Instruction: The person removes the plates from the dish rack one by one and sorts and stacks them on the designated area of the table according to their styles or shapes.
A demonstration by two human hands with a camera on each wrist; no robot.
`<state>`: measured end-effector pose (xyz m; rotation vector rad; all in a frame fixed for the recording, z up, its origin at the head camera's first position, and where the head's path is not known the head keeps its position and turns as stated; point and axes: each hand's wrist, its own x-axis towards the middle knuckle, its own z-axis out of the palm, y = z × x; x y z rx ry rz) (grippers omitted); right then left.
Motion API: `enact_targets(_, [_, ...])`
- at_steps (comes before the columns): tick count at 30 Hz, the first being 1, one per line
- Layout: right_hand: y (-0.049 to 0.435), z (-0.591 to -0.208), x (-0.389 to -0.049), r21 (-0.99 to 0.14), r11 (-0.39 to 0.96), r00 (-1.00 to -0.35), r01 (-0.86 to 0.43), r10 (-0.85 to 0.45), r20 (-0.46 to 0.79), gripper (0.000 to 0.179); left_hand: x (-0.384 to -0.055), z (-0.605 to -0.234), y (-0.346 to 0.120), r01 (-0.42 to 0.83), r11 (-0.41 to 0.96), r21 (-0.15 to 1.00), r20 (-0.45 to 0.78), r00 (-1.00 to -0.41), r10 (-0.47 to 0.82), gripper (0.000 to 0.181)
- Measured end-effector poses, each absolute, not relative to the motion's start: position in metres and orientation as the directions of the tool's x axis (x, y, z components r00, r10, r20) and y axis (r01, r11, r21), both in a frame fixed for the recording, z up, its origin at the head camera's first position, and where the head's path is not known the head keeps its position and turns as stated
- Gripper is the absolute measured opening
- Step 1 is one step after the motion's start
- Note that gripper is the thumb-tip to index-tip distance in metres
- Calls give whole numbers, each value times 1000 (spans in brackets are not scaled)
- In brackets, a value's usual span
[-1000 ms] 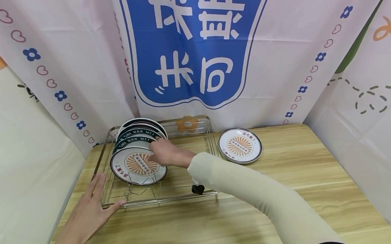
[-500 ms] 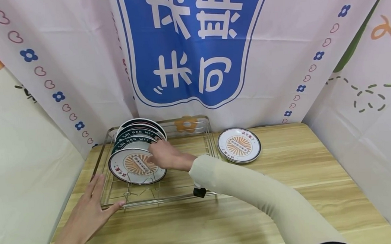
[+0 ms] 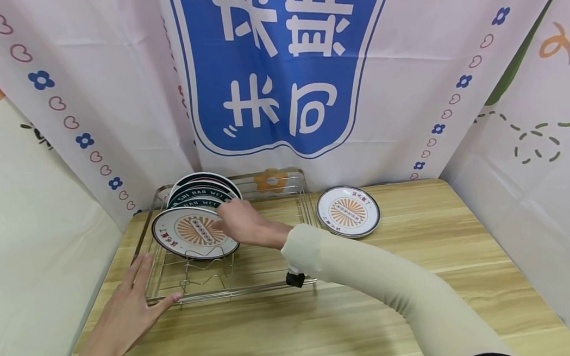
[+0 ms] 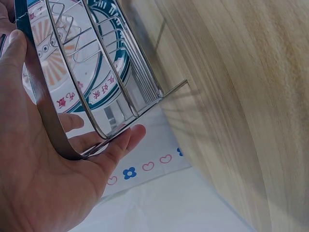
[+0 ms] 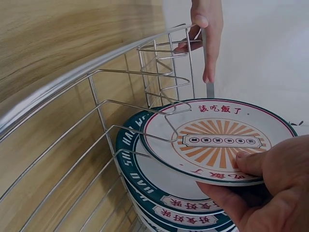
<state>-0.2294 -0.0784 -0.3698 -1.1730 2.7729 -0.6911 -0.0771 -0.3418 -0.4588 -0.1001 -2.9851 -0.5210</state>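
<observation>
With thumb on its printed face and fingers behind, my right hand (image 5: 277, 188) pinches the rim of a white plate (image 5: 222, 116) that has an orange sunburst and red characters. In the head view this plate (image 3: 181, 247) leans at the front of a row of plates, inside the left part of a wire dish rack (image 3: 267, 288). Behind it stand several green-rimmed plates (image 3: 202, 191), partly covered. My left hand (image 3: 126, 313) holds the rack's front left corner. In the left wrist view, the thumb lies on the flat metal rim and the fingers reach round the wires (image 4: 89, 113).
A short stack of similar white plates (image 3: 348, 212) lies flat on the wooden table (image 3: 417, 257), right of the rack. A printed cloth (image 3: 278, 64) hangs close behind. The rack's raised wire loops (image 5: 159, 82) stand near the held plate.
The plate in my right hand has shifted slightly up and left, and its tilt has changed. The left hand stays at the rack corner.
</observation>
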Motion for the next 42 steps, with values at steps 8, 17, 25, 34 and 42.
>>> enact_targets(8, [-71, -361, -227, -377, 638, -726, -671, -670, 158, 39, -78, -458, -341, 88, 941, 326, 123, -991, 50, 115])
enact_targets(17, [-56, -347, -223, -418, 638, -747, -647, -641, 179, 35, -76, -458, -341, 82, 941, 329, 112, -993, 48, 115])
enact_targets(25, [-35, -341, -223, -489, 577, -734, -654, -642, 223, 27, -77, -459, -340, 88, 940, 330, 129, -991, 47, 116])
enact_targets(34, [-10, -334, -219, -539, 557, -747, -633, -623, 233, 26, -77, -461, -339, 97, 939, 330, 142, -989, 52, 116])
enact_targets(42, [14, -328, -218, -522, 562, -749, -642, -606, 270, 26, -76, -462, -341, 98, 933, 346, 143, -988, 51, 113])
